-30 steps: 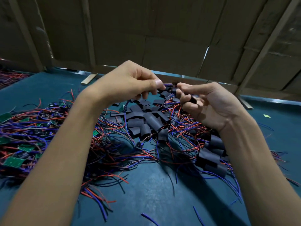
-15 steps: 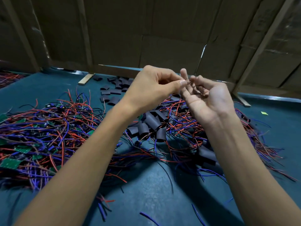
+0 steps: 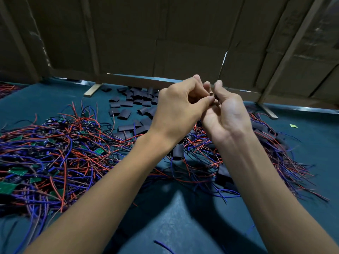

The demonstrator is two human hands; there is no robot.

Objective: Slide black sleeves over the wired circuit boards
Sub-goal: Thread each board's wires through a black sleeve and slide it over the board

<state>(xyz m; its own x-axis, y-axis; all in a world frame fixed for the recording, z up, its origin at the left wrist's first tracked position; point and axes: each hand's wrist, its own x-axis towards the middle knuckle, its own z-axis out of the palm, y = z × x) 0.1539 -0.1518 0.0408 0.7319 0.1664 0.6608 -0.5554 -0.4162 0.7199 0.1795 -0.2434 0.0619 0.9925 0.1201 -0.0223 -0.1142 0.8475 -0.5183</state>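
Sleeves (image 3: 126,105), the black ones, were scattered loose on the teal table (image 3: 183,226) toward the far side, just in front of the cardboard wall (image 3: 165,43), with a few more mixed into the wire mess under the hands. Circuit boards (image 3: 100,151) were little green things buried in a big tangle of red, blue and purple wires (image 3: 55,153) on the left part of the table, and another wire heap (image 3: 286,158) sat on the right.

Both hands were lifted above the table and pressed together. Left hand (image 3: 178,110) had its fingers curled in, thumb tip pinching down on a small dark piece (image 3: 211,94) right where the two hands met. Right hand (image 3: 226,112) was palm-up-ish, its fingertips (image 3: 218,83) bunched around that same piece. Honestly couldn't tell what the piece was, too small and mostly covered by fingers, might have been a sleeve or a wire end.

A tiny yellow-green scrap (image 3: 293,125) lay on the table off to the right, well apart from everything else.
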